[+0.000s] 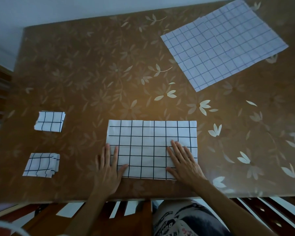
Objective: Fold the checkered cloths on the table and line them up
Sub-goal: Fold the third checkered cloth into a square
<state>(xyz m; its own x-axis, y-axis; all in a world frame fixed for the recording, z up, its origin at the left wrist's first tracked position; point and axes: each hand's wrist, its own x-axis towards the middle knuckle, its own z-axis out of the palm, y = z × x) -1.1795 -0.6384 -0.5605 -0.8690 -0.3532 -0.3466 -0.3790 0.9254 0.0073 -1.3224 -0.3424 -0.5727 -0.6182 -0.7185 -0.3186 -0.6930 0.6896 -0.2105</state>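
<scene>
Where I stand: I lean over the brown flowered table, and the long cloth lies as a wide rectangle right in front of me, near the front edge
Left hand: my left hand lies flat with straight fingers across the long cloth's left edge, partly on fabric and partly on the tabletop, gripping nothing. I judge it pins that end so the layers do not slide
Right hand: my right hand lies flat on the lower right part of the same cloth, fingers straight and a little spread, also holding nothing. The two hands are well apart, one towards each end, which reads as pressing a crease smooth
Finished: the far folded cloth and the near folded cloth sit at the left side, one behind the other with a gap between, apparently set there to begin the row
Waiting: the open cloth lies spread and askew at the far right corner, well apart from my hands
Stage, as I judge it: two done, one part-folded, one untouched. The next fold probably brings one short end over the other
</scene>
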